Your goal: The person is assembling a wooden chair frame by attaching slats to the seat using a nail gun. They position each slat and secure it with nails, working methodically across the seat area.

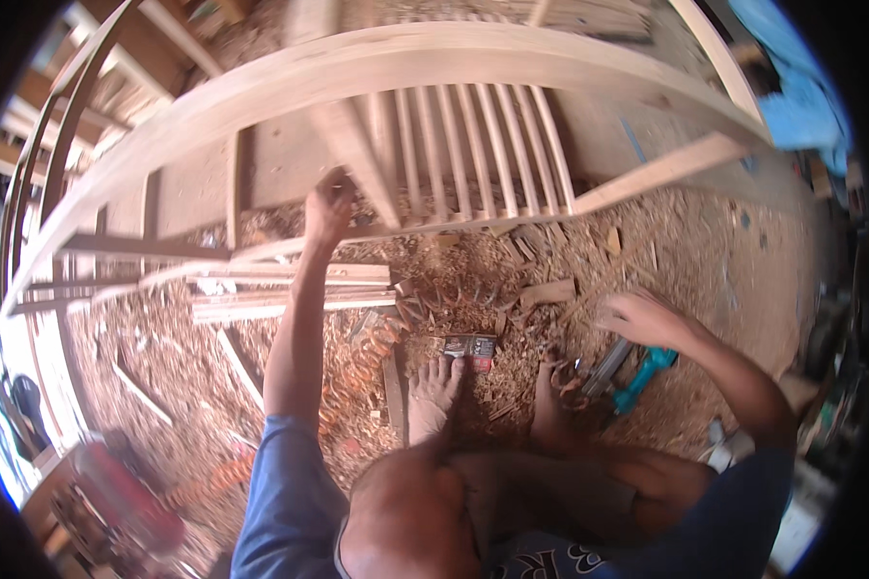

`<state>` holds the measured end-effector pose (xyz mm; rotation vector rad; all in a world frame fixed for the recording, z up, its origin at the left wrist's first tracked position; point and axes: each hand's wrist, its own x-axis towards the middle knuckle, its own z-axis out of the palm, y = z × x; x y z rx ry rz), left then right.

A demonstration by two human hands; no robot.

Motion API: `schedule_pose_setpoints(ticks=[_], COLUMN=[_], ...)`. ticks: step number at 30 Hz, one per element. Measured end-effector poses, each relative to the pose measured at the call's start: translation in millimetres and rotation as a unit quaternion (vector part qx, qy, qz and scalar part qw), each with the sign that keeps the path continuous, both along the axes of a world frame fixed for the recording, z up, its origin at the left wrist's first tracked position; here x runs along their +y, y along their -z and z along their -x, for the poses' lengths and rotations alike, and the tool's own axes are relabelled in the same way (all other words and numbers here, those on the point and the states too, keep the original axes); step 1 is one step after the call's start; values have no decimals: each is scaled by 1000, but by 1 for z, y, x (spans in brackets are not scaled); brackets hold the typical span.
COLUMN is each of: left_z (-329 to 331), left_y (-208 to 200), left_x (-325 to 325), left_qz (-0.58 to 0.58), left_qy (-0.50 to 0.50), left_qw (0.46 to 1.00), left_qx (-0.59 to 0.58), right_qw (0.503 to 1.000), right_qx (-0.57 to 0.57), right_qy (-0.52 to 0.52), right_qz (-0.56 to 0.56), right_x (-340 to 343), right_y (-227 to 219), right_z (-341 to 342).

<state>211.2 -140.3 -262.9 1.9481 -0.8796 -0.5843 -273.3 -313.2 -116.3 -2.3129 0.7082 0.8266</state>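
Note:
My left hand [329, 207] reaches forward to a pale wooden slat [362, 169] that stands slanted in a wooden frame. Its fingers look curled at the slat's edge, though shadow and blur obscure the grip. The frame has a long top rail [434, 66], which the fisheye bends, and a row of thin parallel spindles [473, 145] right of the slat. Over the shavings at right, my right hand [639, 315] hangs with fingers stretched out and nothing in them. Just below it lies a teal and grey nail gun [644, 379].
Loose wooden strips [290, 289] lie under my left forearm. An orange coiled hose [357, 362] winds across the shavings. By my bare feet sits a small dark box [470, 349]. A red rounded machine [130, 497] stands at lower left; blue cloth [806, 106] hangs at far right.

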Motion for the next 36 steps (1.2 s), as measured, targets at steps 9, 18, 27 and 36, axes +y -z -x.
schedule_pose_setpoints(ticks=[9,18,27,36], left_z=[24,65,87,75], left_y=[-52,-47,-42,-49], left_x=[-5,49,53,54], left_qz=[-66,8,-9,-57], left_qy=[-31,-61,-13,116], left_qw=[997,995,981,982], left_qx=[35,-77,-195,-140], right_qw=[728,589,544,571], right_qx=[-56,-166,-207,-290], right_qy=[663,784,810,768], right_qz=[168,103,78,18], right_x=[34,99,99,95], right_y=[82,160,171,104], right_z=[258,274,262,219])
